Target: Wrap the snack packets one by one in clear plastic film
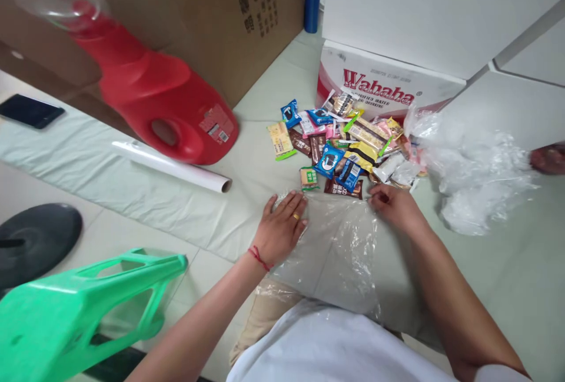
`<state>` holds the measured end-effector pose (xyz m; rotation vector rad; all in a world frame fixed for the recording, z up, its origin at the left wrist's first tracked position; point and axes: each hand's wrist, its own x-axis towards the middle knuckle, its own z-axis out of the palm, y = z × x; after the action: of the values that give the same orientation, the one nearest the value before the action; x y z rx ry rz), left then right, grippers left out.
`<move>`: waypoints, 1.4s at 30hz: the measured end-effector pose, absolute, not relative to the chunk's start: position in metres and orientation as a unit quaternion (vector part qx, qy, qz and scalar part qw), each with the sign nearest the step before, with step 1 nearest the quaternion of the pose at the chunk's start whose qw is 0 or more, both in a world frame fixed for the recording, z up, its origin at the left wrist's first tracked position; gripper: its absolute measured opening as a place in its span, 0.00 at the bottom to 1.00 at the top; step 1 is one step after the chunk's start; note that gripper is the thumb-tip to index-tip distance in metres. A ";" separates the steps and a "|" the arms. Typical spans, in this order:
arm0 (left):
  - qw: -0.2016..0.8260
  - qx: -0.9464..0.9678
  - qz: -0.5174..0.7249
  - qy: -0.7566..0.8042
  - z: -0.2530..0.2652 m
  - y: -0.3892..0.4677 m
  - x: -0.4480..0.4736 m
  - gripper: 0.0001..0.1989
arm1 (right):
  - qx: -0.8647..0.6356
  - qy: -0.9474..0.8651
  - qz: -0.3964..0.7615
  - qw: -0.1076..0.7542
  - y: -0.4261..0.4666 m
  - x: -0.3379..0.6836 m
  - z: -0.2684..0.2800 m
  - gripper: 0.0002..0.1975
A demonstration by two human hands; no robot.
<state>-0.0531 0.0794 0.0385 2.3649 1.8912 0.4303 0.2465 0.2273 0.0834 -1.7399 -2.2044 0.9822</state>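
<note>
A clear plastic bag is spread over the cloth in front of me, its lower part hanging toward my lap. My left hand lies flat on the bag's left side, fingers stretched out, with a ring and a red wrist string. At the bag's upper right corner, my right hand is closed, thumb and fingers pinching the edge. Just beyond the bag is a pile of wrapped snacks in blue, brown, yellow and pink packets. The small green-labelled packet is nearest my left hand.
A Wahaha carton stands behind the snacks. Crumpled clear plastic lies to their right, near another person's hand. On the left are a red jug, a white roll, a phone and a green stool.
</note>
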 end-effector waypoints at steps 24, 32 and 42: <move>0.099 0.797 0.109 0.586 0.035 0.102 -0.080 0.27 | -0.488 -0.840 0.224 0.073 0.168 0.218 0.144 0.33; 0.085 0.798 0.112 0.586 0.036 0.102 -0.079 0.27 | -0.346 -0.906 0.219 -0.104 0.127 0.152 0.119 0.29; 0.094 0.793 0.112 0.591 0.036 0.103 -0.079 0.27 | -0.258 -0.953 0.012 -0.159 0.289 0.106 0.143 0.30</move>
<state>-0.0785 0.1034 0.0357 2.3539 1.7526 0.3319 0.1058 0.2890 0.1432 -0.9026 -3.3407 0.0423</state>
